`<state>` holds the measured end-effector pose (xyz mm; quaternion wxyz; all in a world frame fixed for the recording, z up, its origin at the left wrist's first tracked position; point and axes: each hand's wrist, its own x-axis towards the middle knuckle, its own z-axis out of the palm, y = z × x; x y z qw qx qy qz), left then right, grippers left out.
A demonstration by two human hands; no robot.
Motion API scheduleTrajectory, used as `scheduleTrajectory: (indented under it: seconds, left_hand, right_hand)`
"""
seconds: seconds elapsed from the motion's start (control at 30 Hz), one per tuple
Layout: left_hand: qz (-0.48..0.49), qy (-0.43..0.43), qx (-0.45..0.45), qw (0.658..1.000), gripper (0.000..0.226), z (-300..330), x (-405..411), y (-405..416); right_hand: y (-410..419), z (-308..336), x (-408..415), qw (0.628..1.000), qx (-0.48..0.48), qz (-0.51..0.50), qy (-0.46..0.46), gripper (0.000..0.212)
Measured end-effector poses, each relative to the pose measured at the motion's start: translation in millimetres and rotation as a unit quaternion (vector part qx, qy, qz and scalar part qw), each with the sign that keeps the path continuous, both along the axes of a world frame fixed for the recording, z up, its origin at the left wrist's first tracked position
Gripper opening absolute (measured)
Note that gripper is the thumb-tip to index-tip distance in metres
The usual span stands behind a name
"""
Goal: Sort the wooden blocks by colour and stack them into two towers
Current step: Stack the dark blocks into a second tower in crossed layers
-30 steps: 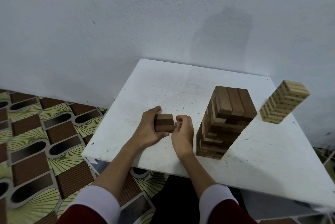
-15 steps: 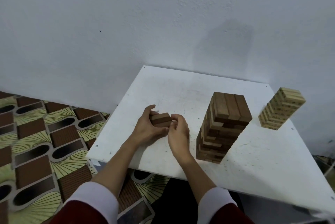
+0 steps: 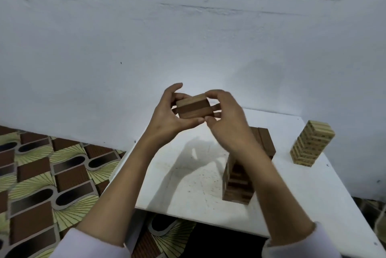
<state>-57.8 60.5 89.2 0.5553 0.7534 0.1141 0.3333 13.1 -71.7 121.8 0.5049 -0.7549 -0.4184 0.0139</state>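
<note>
While my left hand (image 3: 167, 120) and right hand (image 3: 227, 120) clasp the small bundle of dark brown wooden blocks (image 3: 193, 108) above the brown block tower (image 3: 240, 174), I risk spilling loose pieces onto it.

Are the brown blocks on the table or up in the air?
In the air: both hands, left and right, hold the brown blocks above the table.

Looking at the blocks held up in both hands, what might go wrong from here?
The bundle of brown blocks is only squeezed between the left hand and right hand, above the white table; a loose one could slip out. The right forearm also passes in front of the dark tower, which looks uneven, so lowering the arm may knock it.
</note>
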Motion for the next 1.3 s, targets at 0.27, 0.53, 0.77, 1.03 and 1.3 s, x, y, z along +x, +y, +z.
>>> scheduleTrajectory:
  seconds: [0.27,0.53,0.77,1.03,1.3]
  left_hand:
    - [-0.08,0.02,0.071,0.994,0.091,25,28,-46]
    - [-0.156,0.085,0.097,0.979,0.099,13,55,-83]
    - [-0.158,0.138,0.119,0.97,0.1,4,57,-86]
    - [-0.185,0.164,0.125,0.961,0.104,0,57,-82]
    - [-0.179,0.152,0.088,0.968,0.106,-14,51,-75]
  right_hand:
    - [-78,37,47,0.989,-0.125,0.079,-0.029,0.069]
    - [-125,16,72,0.986,-0.152,0.068,0.029,0.071]
    - [-127,-7,80,0.982,-0.173,0.066,0.045,0.075]
    - [-127,-16,86,0.979,-0.176,0.084,0.053,0.081]
    - [-128,-25,83,0.983,-0.128,0.086,0.101,0.089]
